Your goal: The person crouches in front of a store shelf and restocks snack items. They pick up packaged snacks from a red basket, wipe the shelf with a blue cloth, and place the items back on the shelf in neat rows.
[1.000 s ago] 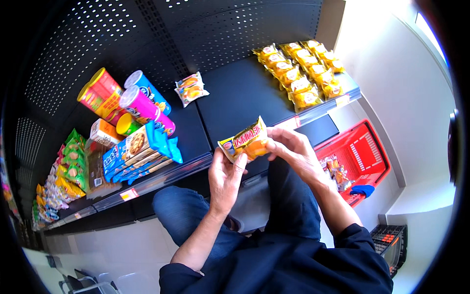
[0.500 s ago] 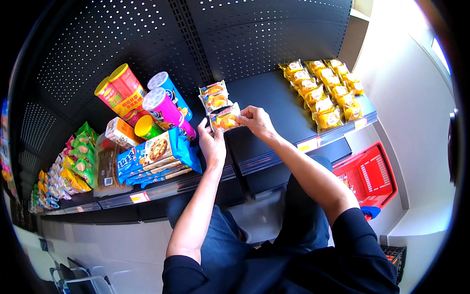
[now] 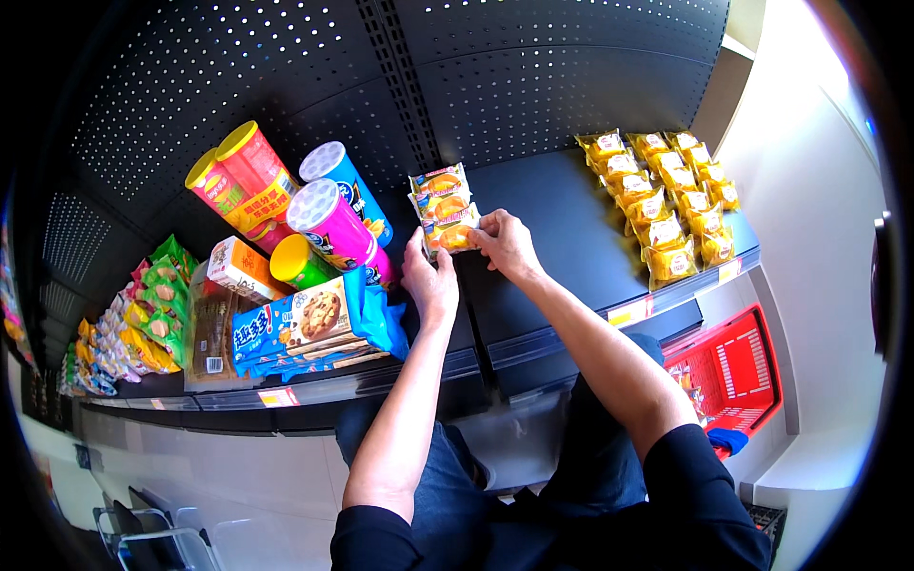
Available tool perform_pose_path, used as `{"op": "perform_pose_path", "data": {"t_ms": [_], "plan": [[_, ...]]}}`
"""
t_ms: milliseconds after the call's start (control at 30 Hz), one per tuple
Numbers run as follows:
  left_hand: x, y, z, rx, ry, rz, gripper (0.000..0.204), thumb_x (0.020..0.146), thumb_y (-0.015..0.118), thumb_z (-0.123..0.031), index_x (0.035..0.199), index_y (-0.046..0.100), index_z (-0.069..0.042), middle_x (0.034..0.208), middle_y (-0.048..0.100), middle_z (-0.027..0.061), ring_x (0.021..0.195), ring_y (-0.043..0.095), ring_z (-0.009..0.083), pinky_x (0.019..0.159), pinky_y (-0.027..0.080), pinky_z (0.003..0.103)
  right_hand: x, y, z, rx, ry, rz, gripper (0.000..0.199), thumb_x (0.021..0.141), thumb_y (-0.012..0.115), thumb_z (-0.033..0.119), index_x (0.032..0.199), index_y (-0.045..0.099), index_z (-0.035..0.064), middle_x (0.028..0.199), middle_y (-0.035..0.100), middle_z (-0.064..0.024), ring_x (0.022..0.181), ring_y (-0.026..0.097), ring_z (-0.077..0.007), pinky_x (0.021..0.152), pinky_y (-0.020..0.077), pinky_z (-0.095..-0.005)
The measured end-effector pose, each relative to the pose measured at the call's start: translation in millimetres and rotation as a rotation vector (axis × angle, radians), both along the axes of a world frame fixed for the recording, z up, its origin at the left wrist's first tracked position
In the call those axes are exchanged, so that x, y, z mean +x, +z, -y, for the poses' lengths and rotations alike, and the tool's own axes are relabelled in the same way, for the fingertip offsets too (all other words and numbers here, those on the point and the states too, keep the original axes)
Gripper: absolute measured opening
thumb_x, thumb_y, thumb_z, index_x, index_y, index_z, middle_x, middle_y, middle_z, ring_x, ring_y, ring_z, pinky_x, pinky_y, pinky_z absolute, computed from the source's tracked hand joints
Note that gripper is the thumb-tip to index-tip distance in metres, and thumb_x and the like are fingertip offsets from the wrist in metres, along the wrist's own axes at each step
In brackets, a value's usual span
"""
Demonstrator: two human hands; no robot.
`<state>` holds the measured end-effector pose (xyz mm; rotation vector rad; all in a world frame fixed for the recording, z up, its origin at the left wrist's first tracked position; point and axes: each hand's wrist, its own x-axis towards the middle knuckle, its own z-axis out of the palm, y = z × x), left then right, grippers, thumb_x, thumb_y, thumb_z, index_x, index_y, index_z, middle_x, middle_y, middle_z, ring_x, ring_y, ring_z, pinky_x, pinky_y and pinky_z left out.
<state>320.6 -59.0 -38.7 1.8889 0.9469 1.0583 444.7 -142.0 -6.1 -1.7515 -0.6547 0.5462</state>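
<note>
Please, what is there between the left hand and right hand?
In the head view, a snack pack is between the left hand and right hand.

Glossy snack packet (image 3: 448, 234), printed face up (golden food pictured), in front of two similar packets (image 3: 443, 204).

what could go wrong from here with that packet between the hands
The front packet could push the packets behind it askew, as they sit very close. The right hand, pinching its right end, might crumple it. The left hand could nudge the blue cookie packs close beside it.
</note>
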Motion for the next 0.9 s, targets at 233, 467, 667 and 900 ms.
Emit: {"op": "perform_pose_path", "data": {"t_ms": [233,467,667,900], "plan": [[11.2,5.5,-4.3,-0.034,-0.002,0.087,0.038,0.093,0.066,-0.010,0.128,0.052,-0.004,0.116,0.066,0.0198,0.107,0.066,0.0336,0.096,0.047,0.050,11.4,-24.3,-12.5,0.004,-0.108,0.235,0.029,0.084,0.075,0.023,0.100,0.064,0.0013,0.096,0.067,-0.0172,0.102,0.065,-0.0299,0.091,0.0510,-0.0420],[14.0,-11.3,-21.7,-0.036,0.009,0.087,0.033,0.092,0.065,-0.013,0.121,0.055,-0.001,0.108,0.069,0.0195,0.099,0.068,0.0346,0.091,0.049,0.050,8.1,-6.9,-13.0,-0.007,-0.030,0.088,0.032,0.087,0.073,0.024,0.106,0.063,-0.0004,0.091,0.071,-0.0176,0.060,0.069,-0.0240,0.062,0.0564,-0.0368],[15.9,-7.1,-14.5,-0.038,0.027,0.081,0.032,0.090,0.066,-0.012,0.119,0.056,-0.002,0.108,0.072,0.0195,0.103,0.069,0.0352,0.095,0.050,0.050,8.5,-12.5,-10.7,0.028,-0.040,0.090,0.032,0.088,0.073,0.023,0.106,0.063,-0.0007,0.093,0.070,-0.0172,0.057,0.069,-0.0227,0.059,0.0569,-0.0348],[13.5,-0.4,-8.0,-0.045,0.049,-0.004,0.030,0.095,0.063,-0.016,0.122,0.056,-0.003,0.107,0.069,0.0185,0.102,0.066,0.0352,0.094,0.046,0.052,9.7,-25.6,-13.0,0.036,-0.076,0.278,0.031,0.087,0.073,0.023,0.106,0.064,0.0000,0.111,0.062,-0.0219,0.096,0.068,-0.0329,0.085,0.0550,-0.0406]]}}
